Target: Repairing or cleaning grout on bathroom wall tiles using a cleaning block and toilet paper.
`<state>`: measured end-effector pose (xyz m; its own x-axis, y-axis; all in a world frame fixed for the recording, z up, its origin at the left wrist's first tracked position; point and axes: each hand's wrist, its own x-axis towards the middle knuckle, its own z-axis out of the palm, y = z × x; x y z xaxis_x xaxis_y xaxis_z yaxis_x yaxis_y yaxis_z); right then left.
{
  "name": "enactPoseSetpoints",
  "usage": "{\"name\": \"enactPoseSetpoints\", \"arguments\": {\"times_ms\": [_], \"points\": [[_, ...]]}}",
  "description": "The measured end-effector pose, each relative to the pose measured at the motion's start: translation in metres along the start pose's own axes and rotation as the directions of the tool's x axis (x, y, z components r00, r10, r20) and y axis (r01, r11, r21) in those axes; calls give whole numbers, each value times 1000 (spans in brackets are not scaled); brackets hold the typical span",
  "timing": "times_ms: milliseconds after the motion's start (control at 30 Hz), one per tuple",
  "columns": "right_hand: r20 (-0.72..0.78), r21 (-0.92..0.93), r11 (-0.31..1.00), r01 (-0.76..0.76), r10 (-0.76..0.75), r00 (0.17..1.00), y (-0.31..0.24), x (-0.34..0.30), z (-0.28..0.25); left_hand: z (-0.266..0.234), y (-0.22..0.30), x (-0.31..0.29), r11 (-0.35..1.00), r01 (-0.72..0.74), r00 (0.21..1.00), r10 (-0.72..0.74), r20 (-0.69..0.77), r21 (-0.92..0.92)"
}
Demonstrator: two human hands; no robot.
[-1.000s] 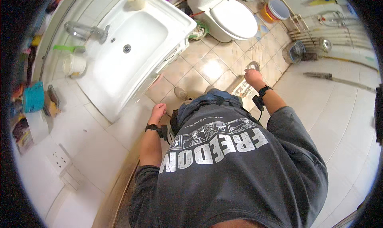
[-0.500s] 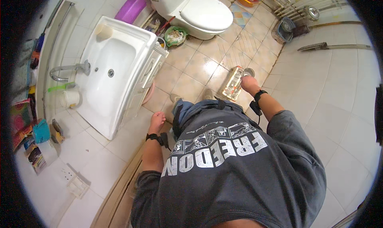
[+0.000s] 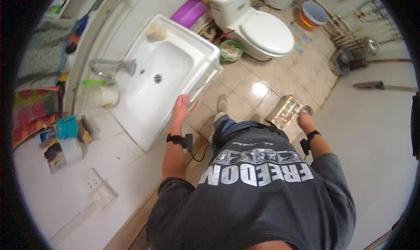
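Observation:
My left hand (image 3: 181, 104) is beside the front rim of the white sink (image 3: 173, 48), fingers stretched up and nothing visible in them. Motion blurs it a little, and I cannot tell whether it touches the rim. At the lower right of the floor, my right hand (image 3: 305, 119) is closed around a small round grey object (image 3: 308, 110), possibly a metal cup; the fingers hide much of it. Just left of that hand is a long tan-edged box (image 3: 285, 111) with shiny, cluttered contents. It appears to be on the tiles.
A white toilet (image 3: 267, 33) stands beyond the sink, with a green-lined waste bin (image 3: 230, 51) between them. Buckets (image 3: 313, 16) sit in the far right corner. A grey container (image 3: 341, 61) and long-handled tools (image 3: 372, 85) line the right wall. A curved faucet (image 3: 109, 67) overhangs the basin.
My left hand has risen from beside my hip to the sink's front rim, its fingers straightening. The view has shifted left. My right hand keeps its hold on the round object beside the box.

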<state>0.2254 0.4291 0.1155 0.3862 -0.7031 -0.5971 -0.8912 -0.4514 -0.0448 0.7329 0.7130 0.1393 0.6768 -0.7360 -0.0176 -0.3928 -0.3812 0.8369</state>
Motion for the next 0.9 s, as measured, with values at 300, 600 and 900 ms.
{"name": "enactPoseSetpoints", "arguments": {"times_ms": [300,600,900], "points": [[-5,-34,999,-42,42,999,-89,9,-33,-96,-70,89,868,471,878,-478,-7,-159],[-99,85,996,-2,10,995,-157,15,-54,-109,-110,145,842,539,841,-539,49,11],[-79,53,994,-92,96,992,-169,7,-52,-95,-47,236,943,319,939,-302,-162,92]]}}
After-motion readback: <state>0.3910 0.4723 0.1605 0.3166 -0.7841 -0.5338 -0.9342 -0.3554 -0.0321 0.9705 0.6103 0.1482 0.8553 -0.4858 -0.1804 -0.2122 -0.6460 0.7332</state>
